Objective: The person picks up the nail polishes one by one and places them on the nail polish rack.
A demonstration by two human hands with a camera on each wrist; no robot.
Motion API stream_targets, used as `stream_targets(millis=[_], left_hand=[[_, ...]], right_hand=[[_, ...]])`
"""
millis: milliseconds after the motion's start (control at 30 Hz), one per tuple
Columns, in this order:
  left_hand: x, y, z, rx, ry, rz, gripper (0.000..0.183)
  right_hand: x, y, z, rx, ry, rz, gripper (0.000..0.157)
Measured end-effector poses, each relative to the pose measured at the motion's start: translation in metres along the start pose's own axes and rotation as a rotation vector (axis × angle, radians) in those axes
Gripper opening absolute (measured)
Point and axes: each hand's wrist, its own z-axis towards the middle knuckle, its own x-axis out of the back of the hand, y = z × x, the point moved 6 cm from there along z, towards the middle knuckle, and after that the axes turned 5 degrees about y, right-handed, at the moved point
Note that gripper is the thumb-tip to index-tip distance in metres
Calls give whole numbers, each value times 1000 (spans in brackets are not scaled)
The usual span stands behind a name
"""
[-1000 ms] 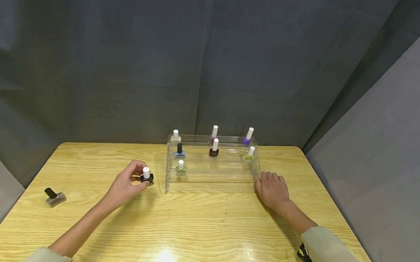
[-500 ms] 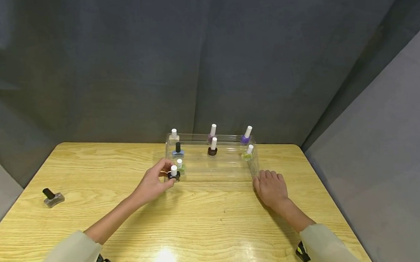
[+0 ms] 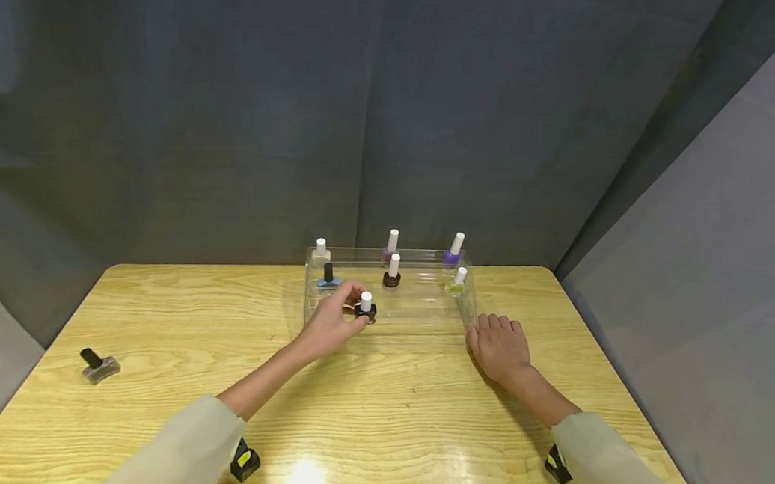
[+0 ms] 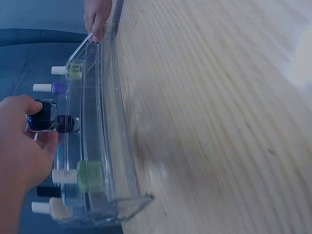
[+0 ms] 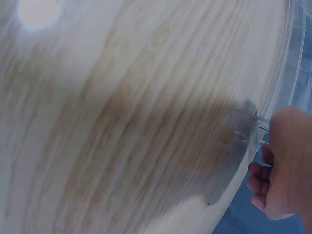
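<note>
My left hand (image 3: 326, 327) pinches a dark nail polish bottle (image 3: 365, 313) with a white cap, upright, over the front tier of a clear stepped display rack (image 3: 427, 320). In the left wrist view, this dark bottle (image 4: 43, 117) sits between thumb and fingers, apart from the rack. My right hand (image 3: 501, 350) grips the rack's front right corner, fingers curled by its side panel (image 5: 262, 129). A green bottle (image 4: 90, 176) stands on the rack's left, hidden behind my left hand in the head view. A dark brown bottle (image 3: 392, 279) stands on the middle tier.
On the rack also stand a blue bottle (image 3: 328, 283), a cream one (image 3: 322, 255), a mauve one (image 3: 390, 254), a purple one (image 3: 452, 257) and a yellow-green one (image 3: 456, 288). A grey bottle (image 3: 102, 369) with a black cap lies far left. A dark curtain (image 3: 378, 108) hangs behind.
My left hand has carried the dark bottle rightward from beside the rack to over its front tier, covering the green bottle. My right hand has stayed at the rack's corner.
</note>
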Motion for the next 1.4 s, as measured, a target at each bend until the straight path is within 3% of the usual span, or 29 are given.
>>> stream_targets(millis=[233,633,933,1400], left_hand=[[-22,-2,14,65,-9,-1,38],[-45,-11,29,51,-33,37,38],[-53,-19,36,57,-21,36,40],[-61,-33,37,44,-56,104,35]], right_hand=[[2,0,-1,-4,2,15,37],[-2,3,-1,-32,-42,13,37],[1,0,-1,-1,34,17,38],[-3,2,0,-16,3,23,37]])
